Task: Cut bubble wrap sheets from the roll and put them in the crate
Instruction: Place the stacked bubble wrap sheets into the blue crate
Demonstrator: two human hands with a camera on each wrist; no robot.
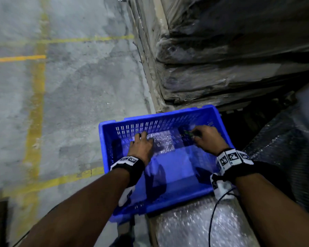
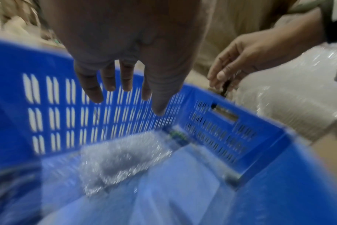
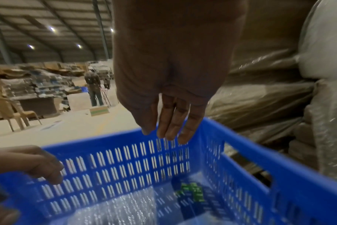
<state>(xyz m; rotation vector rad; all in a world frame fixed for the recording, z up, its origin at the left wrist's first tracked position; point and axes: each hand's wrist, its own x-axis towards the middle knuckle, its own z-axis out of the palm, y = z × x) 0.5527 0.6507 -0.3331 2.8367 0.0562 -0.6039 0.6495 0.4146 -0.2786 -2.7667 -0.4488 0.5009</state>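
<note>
The blue slotted crate (image 1: pixel 103 139) (image 2: pixel 19 57) (image 3: pixel 106 140) stands on the floor in front of me. A cut bubble wrap sheet (image 1: pixel 163 142) (image 2: pixel 115 159) (image 3: pixel 125 210) lies crumpled on its bottom. Beside the sheet, in the far right corner, lies a dark item with green labels (image 1: pixel 186 135) (image 3: pixel 190 193). My left hand (image 1: pixel 141 147) (image 2: pixel 125 82) hovers over the sheet with straight fingers, holding nothing. Above the right corner, my right hand (image 1: pixel 207 138) (image 3: pixel 171 129) hangs with fingers straight and nothing held. The bubble wrap roll (image 1: pixel 194 229) lies by the crate's near side.
A tall stack wrapped in plastic film (image 1: pixel 221 50) rises just behind the crate. More bubble wrap (image 1: pixel 284 139) fills the right. Concrete floor with yellow lines (image 1: pixel 37 86) lies to the left. Far off are a standing person (image 3: pixel 93 88) and a plastic chair (image 3: pixel 11 112).
</note>
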